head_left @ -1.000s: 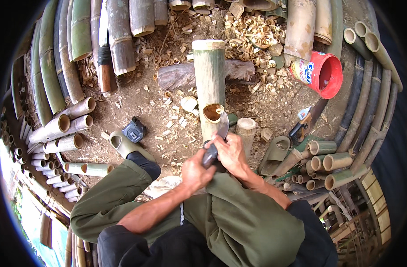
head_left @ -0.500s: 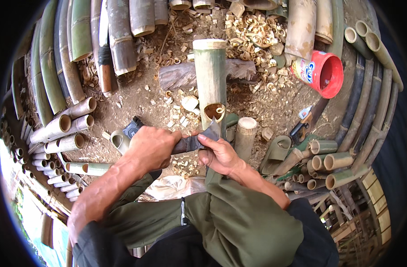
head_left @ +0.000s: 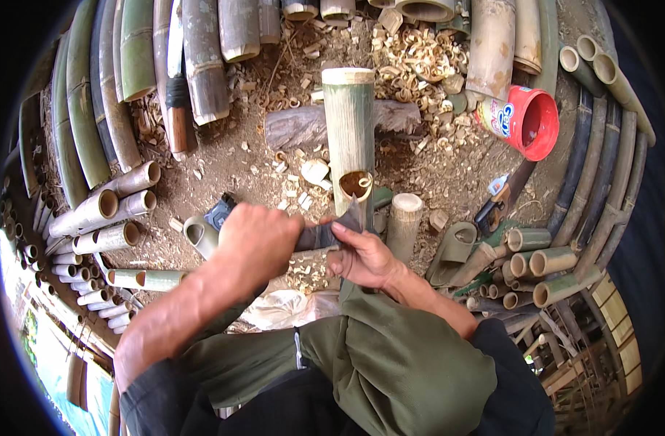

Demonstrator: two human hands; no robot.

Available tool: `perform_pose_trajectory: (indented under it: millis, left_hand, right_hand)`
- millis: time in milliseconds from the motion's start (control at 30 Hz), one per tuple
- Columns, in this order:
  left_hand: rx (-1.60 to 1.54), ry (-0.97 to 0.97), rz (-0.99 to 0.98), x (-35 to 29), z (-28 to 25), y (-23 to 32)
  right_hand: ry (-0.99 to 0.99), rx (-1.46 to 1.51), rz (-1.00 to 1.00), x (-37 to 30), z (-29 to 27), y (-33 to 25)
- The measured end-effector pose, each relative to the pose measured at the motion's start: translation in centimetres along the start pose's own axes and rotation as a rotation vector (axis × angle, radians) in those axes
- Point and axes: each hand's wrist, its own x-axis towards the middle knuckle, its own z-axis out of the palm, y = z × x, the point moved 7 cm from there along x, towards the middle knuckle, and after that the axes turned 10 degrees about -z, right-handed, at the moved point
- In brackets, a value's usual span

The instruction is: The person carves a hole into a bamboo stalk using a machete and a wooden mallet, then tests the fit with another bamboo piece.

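Note:
My left hand (head_left: 260,236) is closed around the dark handle of a knife. My right hand (head_left: 365,258) pinches the dark, wrapped-looking part near the knife's blade (head_left: 354,213), thumb on top. The grey pointed tip stands at the near edge of a hole cut in a green bamboo tube (head_left: 349,123). Inside the hole lies a pale curled shaving. The tube rests across a short log (head_left: 296,128), its near end hidden behind my right hand and leg. A black piece (head_left: 220,211) shows just beyond my left hand; I cannot tell whether it belongs to the knife.
Bamboo tubes (head_left: 133,58) line the left and far sides, more (head_left: 554,265) the right. A red bucket (head_left: 539,123) lies tipped at the far right, near a saw (head_left: 503,196). A cut bamboo stump (head_left: 405,225) stands beside my right hand. Shavings (head_left: 420,54) cover the ground.
The whole view has shifted slightly. Both hands keep their hold on the knife at the hole, with the left hand turned a little.

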Motion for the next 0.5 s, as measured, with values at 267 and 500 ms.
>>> perform_pose_trajectory:
  millis: [267, 500]
  left_hand:
    - [-0.575, -0.061, -0.266, 0.5, 10.8, 2.4]
    - [-1.141, 0.044, -0.441, 3.1, 13.7, 10.5]
  right_hand:
    - [0.261, -0.683, -0.263, -0.8, -2.2, -2.9]
    - [0.512, -1.514, -0.540, -1.9, -2.1, -6.7]
